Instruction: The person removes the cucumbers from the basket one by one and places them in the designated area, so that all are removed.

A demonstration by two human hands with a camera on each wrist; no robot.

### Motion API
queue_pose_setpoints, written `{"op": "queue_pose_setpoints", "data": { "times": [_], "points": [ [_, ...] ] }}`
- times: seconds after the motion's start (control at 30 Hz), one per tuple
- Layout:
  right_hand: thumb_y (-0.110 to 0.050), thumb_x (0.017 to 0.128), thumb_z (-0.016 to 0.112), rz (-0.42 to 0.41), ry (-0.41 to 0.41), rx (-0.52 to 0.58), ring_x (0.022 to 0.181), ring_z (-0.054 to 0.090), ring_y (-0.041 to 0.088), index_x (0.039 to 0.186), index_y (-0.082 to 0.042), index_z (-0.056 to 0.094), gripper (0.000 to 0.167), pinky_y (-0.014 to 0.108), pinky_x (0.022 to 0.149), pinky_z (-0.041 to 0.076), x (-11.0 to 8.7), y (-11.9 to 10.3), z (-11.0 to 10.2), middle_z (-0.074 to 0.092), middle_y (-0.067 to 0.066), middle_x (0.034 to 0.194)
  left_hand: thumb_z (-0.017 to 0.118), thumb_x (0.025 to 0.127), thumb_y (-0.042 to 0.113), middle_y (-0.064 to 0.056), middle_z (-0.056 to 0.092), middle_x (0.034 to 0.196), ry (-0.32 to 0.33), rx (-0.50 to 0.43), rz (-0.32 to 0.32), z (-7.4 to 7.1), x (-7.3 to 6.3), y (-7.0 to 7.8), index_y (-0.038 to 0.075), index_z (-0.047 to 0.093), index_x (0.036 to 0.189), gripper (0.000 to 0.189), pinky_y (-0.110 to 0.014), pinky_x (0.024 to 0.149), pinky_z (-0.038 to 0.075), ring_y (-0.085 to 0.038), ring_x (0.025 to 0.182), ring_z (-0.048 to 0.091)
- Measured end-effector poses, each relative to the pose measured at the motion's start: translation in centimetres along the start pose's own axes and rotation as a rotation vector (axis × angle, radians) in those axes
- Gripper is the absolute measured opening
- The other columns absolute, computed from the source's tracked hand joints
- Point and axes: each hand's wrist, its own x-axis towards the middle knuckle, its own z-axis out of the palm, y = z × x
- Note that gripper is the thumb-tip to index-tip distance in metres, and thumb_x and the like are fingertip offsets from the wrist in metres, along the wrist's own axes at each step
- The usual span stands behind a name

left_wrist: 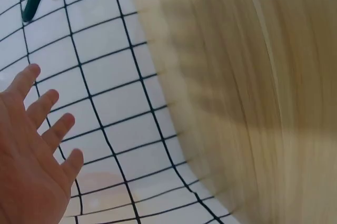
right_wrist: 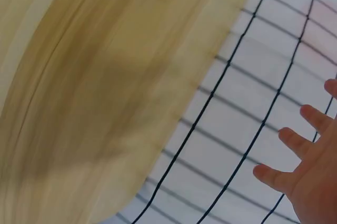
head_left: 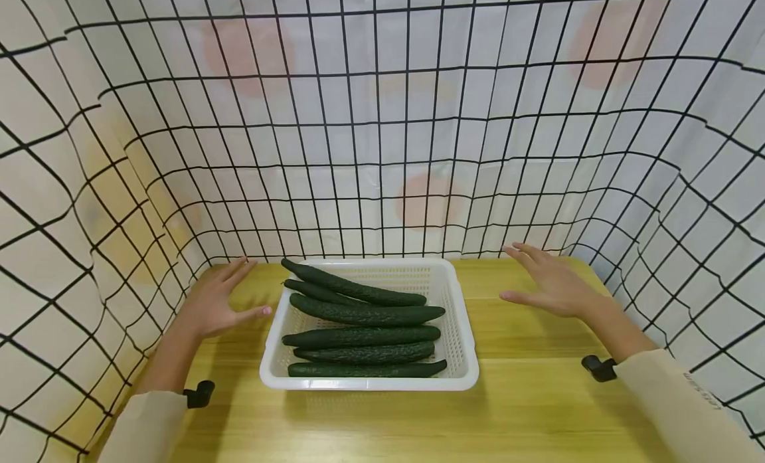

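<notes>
Several dark green cucumbers (head_left: 367, 315) lie side by side in a white plastic basket (head_left: 368, 383), the rear ones slanting over each other. To the left of the basket my left hand (head_left: 214, 303) is held with its fingers spread and nothing in it. On the opposite side, farther from the basket, my right hand (head_left: 552, 283) is also empty, thumb and fingers extended. In the left wrist view the left hand (left_wrist: 34, 150) shows its spread fingers; the right wrist view shows the right hand (right_wrist: 310, 155) likewise. Neither hand touches the basket.
A wooden table (head_left: 382, 423) bears the basket. Black netting (head_left: 382, 144) rises behind the table and along both sides, with pale patterned cloth beyond it. Small black devices sit at the left cuff (head_left: 200, 394) and right cuff (head_left: 598, 369).
</notes>
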Motion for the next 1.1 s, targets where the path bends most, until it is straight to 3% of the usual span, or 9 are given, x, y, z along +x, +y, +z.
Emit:
{"op": "queue_pose_setpoints", "data": {
  "times": [0.2,0.33,0.47,0.63,0.77,0.9,1.1],
  "points": [
    [-0.064,0.094,0.062,0.007,0.006,0.085,0.150,0.032,0.048,0.166,-0.028,0.022,0.090,0.077,0.108,0.036,1.3,-2.7,0.5,0.025,0.016,0.169,0.070,0.088,0.062,-0.019,0.025,0.169,0.021,-0.151,-0.002,0.5,-0.8,0.9,0.030,0.022,0.166,0.097,-0.087,0.103,0.027,-0.062,0.144,0.031],
    [-0.065,0.094,0.061,-0.019,0.008,0.128,0.150,0.034,0.045,0.164,-0.024,0.029,0.086,0.074,0.112,0.034,2.3,-4.8,1.0,0.032,0.015,0.166,0.074,0.088,0.055,-0.018,0.040,0.161,0.043,-0.278,-0.015,1.2,-1.6,1.6,0.027,0.037,0.160,0.086,-0.085,0.099,0.035,-0.055,0.139,0.042],
    [-0.064,0.096,0.060,-0.069,0.025,0.155,0.146,0.041,0.042,0.158,-0.019,0.041,0.079,0.070,0.113,0.036,3.3,-7.0,1.5,0.043,0.014,0.160,0.077,0.089,0.046,-0.013,0.056,0.146,0.073,-0.423,0.018,2.0,-1.7,2.5,0.020,0.050,0.149,0.071,-0.067,0.102,0.048,-0.041,0.125,0.059],
    [-0.062,0.096,0.061,-0.104,0.033,0.203,0.143,0.046,0.037,0.153,-0.020,0.048,0.072,0.065,0.113,0.040,4.6,-9.7,2.0,0.048,0.011,0.156,0.076,0.093,0.034,-0.013,0.064,0.131,0.077,-0.541,0.076,2.8,-1.7,3.4,0.016,0.054,0.142,0.058,-0.055,0.096,0.057,-0.035,0.108,0.067],
    [-0.059,0.097,0.062,-0.138,0.015,0.250,0.134,0.055,0.032,0.152,-0.019,0.051,0.068,0.059,0.108,0.047,5.6,-11.7,2.4,0.056,0.008,0.149,0.075,0.094,0.030,-0.012,0.068,0.125,0.050,-0.591,0.085,3.4,-1.8,4.0,0.018,0.058,0.139,0.049,-0.050,0.091,0.059,-0.026,0.101,0.069],
    [-0.054,0.099,0.062,-0.188,-0.006,0.284,0.126,0.060,0.030,0.150,-0.015,0.052,0.065,0.056,0.103,0.051,6.5,-13.3,3.0,0.062,0.008,0.141,0.074,0.095,0.034,-0.008,0.070,0.119,0.027,-0.582,0.073,3.7,-2.1,4.4,0.023,0.062,0.135,0.043,-0.045,0.088,0.060,-0.018,0.096,0.068],
    [-0.050,0.100,0.062,-0.217,-0.086,0.336,0.127,0.059,0.032,0.150,-0.012,0.051,0.064,0.053,0.104,0.051,7.1,-15.3,4.1,0.060,0.008,0.143,0.076,0.094,0.030,-0.004,0.072,0.106,0.043,-0.590,0.076,4.3,-2.5,4.9,0.023,0.062,0.132,0.042,-0.045,0.083,0.061,-0.016,0.088,0.069]
  ]
}}
